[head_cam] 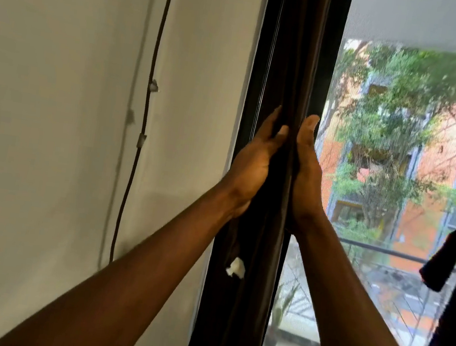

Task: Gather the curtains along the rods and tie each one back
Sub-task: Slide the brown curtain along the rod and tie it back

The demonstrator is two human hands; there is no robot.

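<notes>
So the pale wall (56,90) on the left has a thin dark cable (144,114) running down it, pinned with a couple of white clips (154,85). The window (401,138) takes up the right side, with trees and an orange building outside. Another dark curtain (453,336) hangs at the far right edge with a dark strip (443,256) dangling off it.

The curtain (294,50) being worked on is bunched up tight at the window's left side, squeezed right between both hands. The left hand (253,161) lies flat against its left side, fingers straight and pointing up, thumb over a front fold. The right hand (306,181) presses the other side with the thumb up, but its fingers are tucked behind the fabric, so I can't tell if they're curled.

The curtain's dark brown, all narrow vertical folds, with a little white scrap (236,268) stuck on lower down.
</notes>
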